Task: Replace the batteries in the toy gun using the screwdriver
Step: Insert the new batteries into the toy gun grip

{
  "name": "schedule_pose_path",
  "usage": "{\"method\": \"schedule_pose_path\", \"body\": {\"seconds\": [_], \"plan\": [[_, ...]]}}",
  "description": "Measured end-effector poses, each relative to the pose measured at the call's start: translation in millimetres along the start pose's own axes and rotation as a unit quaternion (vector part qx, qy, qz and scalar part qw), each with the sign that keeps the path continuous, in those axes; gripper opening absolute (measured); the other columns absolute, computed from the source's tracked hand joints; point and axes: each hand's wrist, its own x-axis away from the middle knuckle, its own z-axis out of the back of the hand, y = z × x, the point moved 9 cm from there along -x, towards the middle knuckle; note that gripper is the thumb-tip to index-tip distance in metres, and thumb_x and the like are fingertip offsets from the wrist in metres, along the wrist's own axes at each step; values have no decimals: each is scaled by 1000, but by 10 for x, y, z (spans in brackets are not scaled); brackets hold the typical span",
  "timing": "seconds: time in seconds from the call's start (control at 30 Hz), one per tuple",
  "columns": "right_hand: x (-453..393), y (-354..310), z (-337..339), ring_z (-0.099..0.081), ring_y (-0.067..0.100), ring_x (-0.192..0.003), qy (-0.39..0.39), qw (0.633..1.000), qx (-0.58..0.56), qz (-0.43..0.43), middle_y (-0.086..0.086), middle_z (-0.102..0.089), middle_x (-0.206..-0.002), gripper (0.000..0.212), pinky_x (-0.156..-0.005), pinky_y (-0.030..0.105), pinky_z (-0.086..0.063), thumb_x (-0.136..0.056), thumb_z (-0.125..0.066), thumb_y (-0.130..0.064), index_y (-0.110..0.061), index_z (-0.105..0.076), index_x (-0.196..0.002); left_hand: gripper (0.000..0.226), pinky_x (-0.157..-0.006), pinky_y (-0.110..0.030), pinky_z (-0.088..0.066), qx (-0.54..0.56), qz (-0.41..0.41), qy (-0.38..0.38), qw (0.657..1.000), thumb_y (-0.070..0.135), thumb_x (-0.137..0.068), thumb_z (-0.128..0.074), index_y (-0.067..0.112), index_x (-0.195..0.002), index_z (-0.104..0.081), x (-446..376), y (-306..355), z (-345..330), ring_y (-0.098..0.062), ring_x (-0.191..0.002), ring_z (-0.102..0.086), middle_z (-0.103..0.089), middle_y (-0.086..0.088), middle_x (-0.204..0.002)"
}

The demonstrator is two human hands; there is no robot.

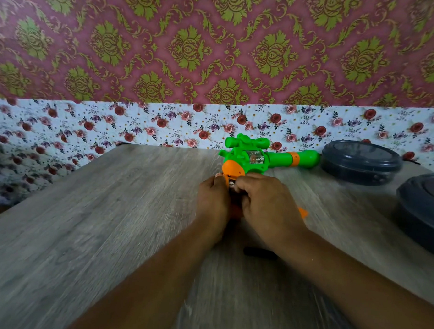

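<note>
A green and orange toy gun (pixel 256 156) lies on the wooden table (pixel 109 221), its barrel pointing right and its orange grip toward me. My left hand (pixel 213 201) holds the left side of the grip. My right hand (pixel 266 203) curls over the grip's right side, fingertips at a small metal part (pixel 232 184) in the grip's opening. An orange piece (pixel 303 213) shows just right of my right hand. A black stick-like object (pixel 259 253), perhaps the screwdriver, lies under my right wrist. The grip's lower part is hidden by both hands.
Two dark round lidded containers stand at the right, one (pixel 360 162) by the gun's muzzle and a larger one (pixel 425 210) at the frame edge. Floral paper lines the wall behind the table. The table's left edge runs diagonally.
</note>
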Motion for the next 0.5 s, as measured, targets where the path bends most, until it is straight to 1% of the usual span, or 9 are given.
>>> {"method": "schedule_pose_path", "body": {"seconds": [0.07,0.17,0.23,0.37,0.43,0.5], "plan": [[14,-21,-17,-60,31,-65,0,1000,4,2,9,-64,-72,20,-57,28,-35,-67,-47,-1,-10,-64,-72,30,-61,-35,-38,12,4,-5,1000,11,-91,-38,11,-65,-53,31,13,-9,-22,-63,-48,-50,-11,-61],[35,-60,-42,-61,31,-58,6,1000,19,10,9,-65,-67,20,-49,29,-43,-62,-50,1,-9,-66,-69,36,-62,-35,-34,23,0,-8,1000,9,-91,-37,15,-58,-49,42,15,-8,-22,-64,-45,-47,-8,-57],[41,-57,-61,-61,31,-57,6,1000,14,6,9,-65,-65,21,-48,31,-46,-61,-51,2,-9,-67,-68,36,-63,-37,-33,21,5,-4,1000,10,-91,-38,15,-56,-48,32,-6,8,-22,-64,-44,-46,-6,-55],[40,-70,-97,-62,35,-62,-15,1000,1,10,14,-65,-68,25,-52,38,-49,-63,-45,1,-5,-67,-71,32,-64,-37,-35,17,-1,-11,1000,13,-92,-38,15,-62,-50,27,1,1,-23,-66,-46,-48,-11,-61],[35,-90,-127,-62,36,-68,-33,999,5,19,17,-65,-73,28,-58,42,-49,-65,-40,-2,-2,-67,-74,34,-63,-36,-36,9,-9,-13,1000,15,-93,-38,16,-61,-49,41,23,5,-22,-64,-47,-49,-10,-61],[30,-94,-136,-62,36,-72,-43,999,6,26,18,-64,-76,31,-60,42,-49,-67,-38,-3,-1,-67,-76,37,-63,-36,-36,7,-7,-13,1000,16,-94,-39,15,-59,-48,60,22,14,-21,-62,-47,-49,-7,-58]]}}
